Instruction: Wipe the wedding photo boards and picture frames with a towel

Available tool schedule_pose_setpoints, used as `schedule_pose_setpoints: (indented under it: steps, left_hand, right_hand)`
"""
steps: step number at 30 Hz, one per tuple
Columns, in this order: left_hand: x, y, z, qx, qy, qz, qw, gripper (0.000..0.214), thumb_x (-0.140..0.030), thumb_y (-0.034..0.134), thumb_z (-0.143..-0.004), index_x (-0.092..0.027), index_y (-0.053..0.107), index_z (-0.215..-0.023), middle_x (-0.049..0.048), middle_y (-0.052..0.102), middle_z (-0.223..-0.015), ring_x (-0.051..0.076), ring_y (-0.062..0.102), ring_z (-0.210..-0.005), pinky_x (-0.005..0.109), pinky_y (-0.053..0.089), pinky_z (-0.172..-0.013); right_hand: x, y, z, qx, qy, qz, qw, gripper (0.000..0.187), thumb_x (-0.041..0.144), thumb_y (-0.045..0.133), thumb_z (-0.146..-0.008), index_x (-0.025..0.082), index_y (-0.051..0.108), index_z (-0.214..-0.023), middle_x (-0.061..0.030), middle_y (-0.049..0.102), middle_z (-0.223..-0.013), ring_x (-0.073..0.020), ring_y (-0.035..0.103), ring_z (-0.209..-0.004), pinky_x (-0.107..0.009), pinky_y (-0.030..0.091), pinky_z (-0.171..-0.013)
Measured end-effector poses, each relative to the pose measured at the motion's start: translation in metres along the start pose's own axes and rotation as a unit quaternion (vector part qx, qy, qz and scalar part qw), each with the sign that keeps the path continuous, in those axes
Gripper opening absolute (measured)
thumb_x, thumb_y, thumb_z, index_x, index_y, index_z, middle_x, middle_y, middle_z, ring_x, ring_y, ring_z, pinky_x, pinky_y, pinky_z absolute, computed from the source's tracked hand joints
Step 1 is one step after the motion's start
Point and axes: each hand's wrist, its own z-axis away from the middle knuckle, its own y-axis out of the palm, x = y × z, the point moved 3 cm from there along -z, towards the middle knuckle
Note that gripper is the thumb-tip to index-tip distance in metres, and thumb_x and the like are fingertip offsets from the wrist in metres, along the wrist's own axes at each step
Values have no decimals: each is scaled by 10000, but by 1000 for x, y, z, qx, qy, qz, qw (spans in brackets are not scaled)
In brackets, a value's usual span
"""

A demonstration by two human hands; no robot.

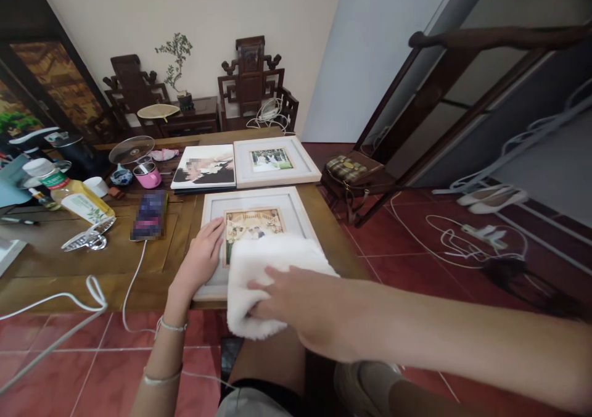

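A light wooden picture frame (309,219) lies flat near the table's front edge, with a small wedding photo (252,222) inside a pale mount. Resting on the frame's left side is my left hand (203,253), its fingers stretched out flat beside the photo. My right hand (289,297) grips a fluffy white cloth (272,253) from above, fingers sunk into the pile. The cloth covers the lower part of the frame and photo and hangs past the near edge. My right fingertips are partly hidden in it.
Behind lie another framed photo (272,159) and a stacked picture panel (206,165). To the left are a phone (148,214) with a cable, a clear clip (87,239), a bottle (69,189) and a pink cup (147,175). A wooden chair (416,96) stands right.
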Motion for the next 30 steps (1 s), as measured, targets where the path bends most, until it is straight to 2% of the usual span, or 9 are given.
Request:
schedule_pose_setpoints:
  steps: [2, 4, 10, 13, 15, 19, 23, 26, 30]
  left_hand:
    - [-1, 0, 0, 6, 2, -2, 1000, 439, -242, 342, -970, -155, 486, -1376, 128, 460, -1460, 242, 398, -1364, 477, 330, -1135]
    - [0, 0, 0, 8, 5, -3, 1000, 439, -242, 340, -973, -154, 481, -1380, 131, 461, -1458, 242, 397, -1364, 477, 328, -1136]
    - [3, 1, 0, -1, 11, 1, 1000, 434, -265, 346, -978, -177, 476, -1383, 123, 458, -1461, 243, 402, -1361, 481, 332, -1133]
    - [2, 0, 0, 3, 9, 0, 1000, 440, -264, 343, -976, -161, 475, -1383, 128, 456, -1462, 246, 402, -1360, 480, 331, -1134]
    - [1, 0, -1, 7, 8, -3, 1000, 445, -259, 342, -974, -145, 473, -1383, 136, 451, -1465, 248, 396, -1363, 481, 328, -1136]
    - [1, 1, -1, 10, 4, -6, 1000, 449, -251, 338, -973, -138, 466, -1388, 137, 449, -1465, 247, 392, -1366, 486, 326, -1137]
    - [1, 1, -1, 5, -2, -6, 1000, 446, -245, 338, -970, -137, 476, -1381, 138, 455, -1461, 246, 397, -1363, 482, 329, -1136]
    - [-2, -1, 0, 8, -2, -7, 1000, 442, -238, 338, -970, -144, 483, -1377, 134, 459, -1459, 244, 400, -1362, 478, 334, -1134]
    - [-4, -3, 0, 12, -3, -5, 1000, 438, -241, 337, -974, -156, 485, -1377, 126, 457, -1462, 243, 398, -1364, 475, 338, -1131]
  right_hand:
    - [6, 2, 0, 31, 0, 7, 1000, 635, -44, 516, -693, 255, 625, -1242, -56, 505, -1429, -328, 487, -1267, -444, 484, -938]
    - [-2, 4, -7, 36, 13, 26, 999, 681, -58, 487, -709, 246, 565, -1313, -54, 423, -1494, -337, 402, -1337, -486, 450, -986]
    - [-92, -1, -38, -31, 147, 162, 975, 797, -102, 479, -714, 266, 447, -1420, -75, 202, -1585, -403, 148, -1432, -698, 250, -1052]
    - [-130, -8, -50, -101, 189, 207, 954, 777, -100, 473, -738, 254, 438, -1429, -101, 207, -1582, -417, 143, -1427, -693, 268, -1040]
    - [-137, -9, -56, -128, 183, 215, 951, 739, -85, 472, -755, 244, 458, -1416, -110, 242, -1572, -415, 178, -1421, -683, 293, -1029]
    - [-108, 0, -57, -95, 141, 191, 967, 731, -57, 530, -719, 204, 478, -1400, -134, 277, -1558, -422, 218, -1407, -684, 288, -1026]
    - [-42, 3, -36, -34, 96, 111, 989, 640, -13, 539, -734, 226, 554, -1328, -136, 415, -1484, -393, 375, -1333, -609, 395, -977]
    - [6, -1, -15, 50, 60, 42, 996, 563, 3, 616, -682, 209, 641, -1206, -143, 548, -1360, -353, 532, -1197, -500, 485, -918]
    - [35, -4, -2, 93, 24, 34, 995, 510, 48, 730, -607, 177, 680, -1098, -162, 597, -1287, -383, 526, -1199, -506, 472, -943]
